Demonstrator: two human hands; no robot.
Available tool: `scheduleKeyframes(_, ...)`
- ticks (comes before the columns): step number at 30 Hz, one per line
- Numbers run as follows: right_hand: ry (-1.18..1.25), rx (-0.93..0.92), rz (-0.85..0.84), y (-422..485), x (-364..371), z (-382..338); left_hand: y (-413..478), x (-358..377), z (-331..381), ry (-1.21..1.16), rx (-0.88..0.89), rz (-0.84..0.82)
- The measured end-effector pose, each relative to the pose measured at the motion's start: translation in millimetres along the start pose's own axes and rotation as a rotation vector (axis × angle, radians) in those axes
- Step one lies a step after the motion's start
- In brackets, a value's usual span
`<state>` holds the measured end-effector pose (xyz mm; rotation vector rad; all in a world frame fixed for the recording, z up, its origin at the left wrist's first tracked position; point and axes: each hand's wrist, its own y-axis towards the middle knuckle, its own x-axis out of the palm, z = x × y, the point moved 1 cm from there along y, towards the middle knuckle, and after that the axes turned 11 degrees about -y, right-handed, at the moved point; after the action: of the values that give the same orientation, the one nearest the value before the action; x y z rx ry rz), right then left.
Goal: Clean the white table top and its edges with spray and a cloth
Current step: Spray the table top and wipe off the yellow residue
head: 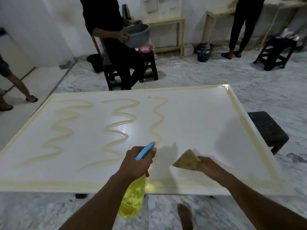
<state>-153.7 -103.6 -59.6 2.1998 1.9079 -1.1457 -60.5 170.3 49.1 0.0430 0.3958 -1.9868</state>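
Judging from the white counter (pixel 191 123), the job looks barely begun. Three yellowish zigzag streaks (pixel 116 128) lie beyond and to the left of the left hand (pixel 137 161), all unwiped, and a yellowish band (pixel 239 113) runs along every edge in view, including the near edge just under both wrists. The stretch beyond and to the right of the right hand (pixel 211 168) shows bare white; whether it was wiped or never marked cannot be told. So nearly all of the top and all of the edges seem left to do. The left grip is wrapped round the neck of the spray bottle (pixel 132 200), with a finger on the blue trigger head (pixel 146 150). Its yellow body hangs below the grip, across the near edge. The bottle's long axis stands nearly upright, leaning away from the person, and the nozzle points forward and slightly right toward the nearest streak's tail. The right grip pinches a tan cloth (pixel 186 159), folded to a triangle whose tip points away from the grip, between the two hands; whether it touches the counter is unclear.
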Motion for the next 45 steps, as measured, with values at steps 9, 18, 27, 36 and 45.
scheduleKeyframes(9,0.314,0.254,-0.489,127,-81,-78,78,-32,12,0.077,-0.009,-0.029)
scheduleKeyframes(18,-0.498,-0.165,0.017,362,-108,-232,210,-64,18,0.092,-0.047,0.058)
scheduleKeyframes(27,-1.098,-0.335,0.014,484,-22,-185,254,-93,2,0.058,-0.034,0.053)
scheduleKeyframes(36,-0.961,-0.399,0.064,405,23,-130,221,-93,-21,0.044,-0.037,0.034)
scheduleKeyframes(45,-0.912,-0.373,0.060,186,118,-72,100,-109,-42,0.071,-0.041,0.032)
